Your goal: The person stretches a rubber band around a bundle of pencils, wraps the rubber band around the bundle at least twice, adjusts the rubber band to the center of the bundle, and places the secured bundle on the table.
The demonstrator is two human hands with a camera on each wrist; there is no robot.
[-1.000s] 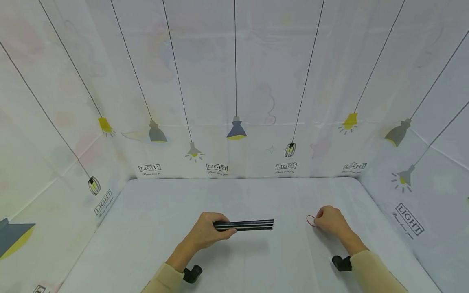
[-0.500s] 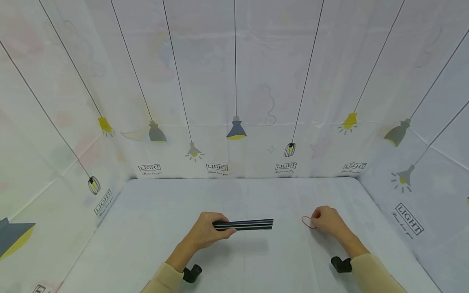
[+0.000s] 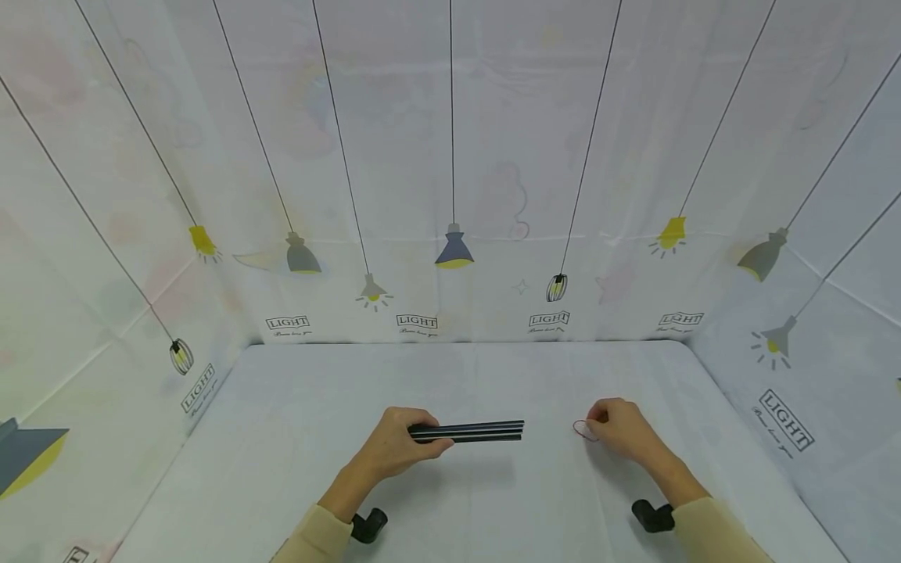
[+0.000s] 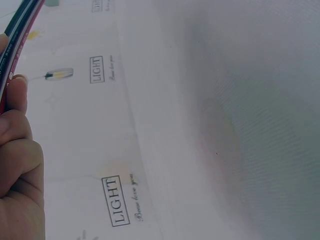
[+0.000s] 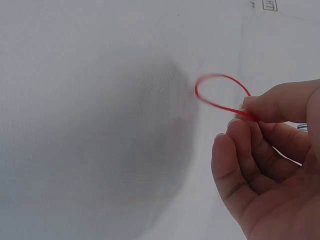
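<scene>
right hand shifted left, pinching rubber band | left hand grips rods | bare table between

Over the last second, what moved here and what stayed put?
The right hand, pinching the red rubber band, has drifted a little leftward toward the bundle of black sticks, carrying the band along; the pinch has not changed. The left hand still grips the sticks at their left end, level above the table, in the same place.
</scene>
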